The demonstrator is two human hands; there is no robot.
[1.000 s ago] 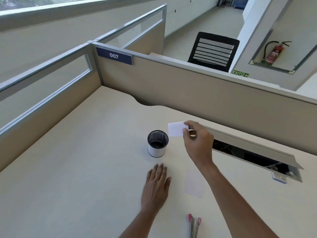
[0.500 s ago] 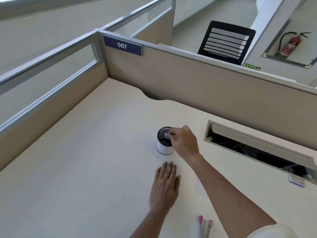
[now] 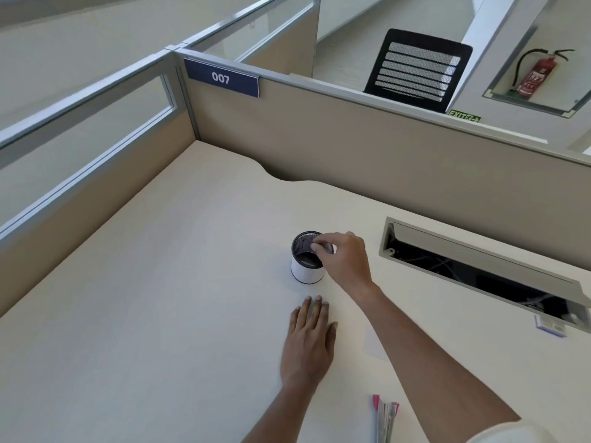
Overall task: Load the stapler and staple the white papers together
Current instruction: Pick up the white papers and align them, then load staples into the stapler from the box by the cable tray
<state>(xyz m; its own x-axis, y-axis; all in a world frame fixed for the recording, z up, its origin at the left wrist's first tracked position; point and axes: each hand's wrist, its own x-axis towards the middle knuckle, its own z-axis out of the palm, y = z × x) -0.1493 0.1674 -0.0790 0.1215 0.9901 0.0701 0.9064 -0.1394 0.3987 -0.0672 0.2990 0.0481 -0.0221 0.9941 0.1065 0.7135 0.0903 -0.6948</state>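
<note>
A white cup with a black mesh inside (image 3: 307, 271) stands mid-desk. My right hand (image 3: 343, 262) reaches over its rim, fingertips pinched on a small piece of white paper that dips into the cup's mouth and looks grey in the shade. My left hand (image 3: 308, 340) lies flat, palm down, on the desk just in front of the cup, holding nothing. Another white paper (image 3: 372, 345) lies faintly visible on the desk, partly under my right forearm. A stapler with pink and silver parts (image 3: 385, 418) rests at the bottom edge of the view, cut off by the frame.
An open cable trough with a raised flap (image 3: 479, 270) runs along the desk's right back. A small white and blue box (image 3: 550, 326) sits at its near end. Beige partition walls (image 3: 319, 145) close the desk at back and left.
My right hand carried the white paper from the air behind the cup down into the cup's mouth. My left hand stayed flat on the desk. The view shifted slightly.
</note>
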